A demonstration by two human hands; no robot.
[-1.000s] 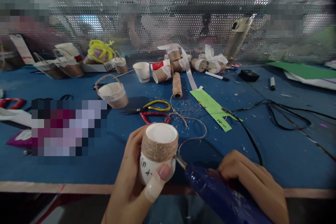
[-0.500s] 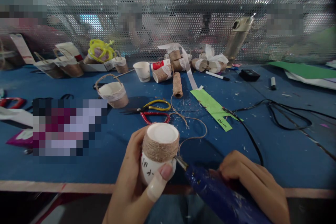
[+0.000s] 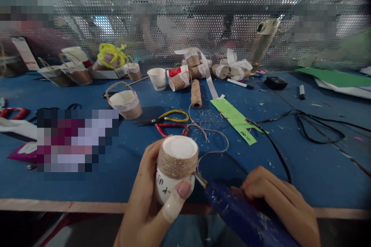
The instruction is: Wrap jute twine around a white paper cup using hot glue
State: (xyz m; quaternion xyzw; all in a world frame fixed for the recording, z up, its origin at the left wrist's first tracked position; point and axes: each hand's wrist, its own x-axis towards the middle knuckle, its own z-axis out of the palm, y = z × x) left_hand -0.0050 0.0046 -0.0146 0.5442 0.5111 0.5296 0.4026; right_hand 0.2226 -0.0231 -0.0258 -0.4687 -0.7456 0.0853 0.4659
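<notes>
A white paper cup [image 3: 162, 190], bottom end up, is gripped by my left hand [image 3: 147, 200], with a bandaged thumb along its near side. Brown twine [image 3: 177, 165] is wound in tight rows around the cup's upper part. My right hand [image 3: 278, 197] is closed around a blue glue gun [image 3: 237, 212], and its metal nozzle touches or nearly touches the lower edge of the winding. From there a loose strand of twine [image 3: 227, 142] curves back over the table toward the twine spool [image 3: 196, 94]. Scissors [image 3: 174, 121] with yellow and red handles lie open behind the cup.
A small twine-wrapped basket [image 3: 126, 104] stands left of the scissors. Farther back are wrapped cups [image 3: 178, 82], a white paper cup [image 3: 157, 78] and a bottle [image 3: 263, 42] near the mesh screen [image 3: 185, 27]. Green card [image 3: 234, 119] and a black cable [image 3: 278, 150] lie to the right.
</notes>
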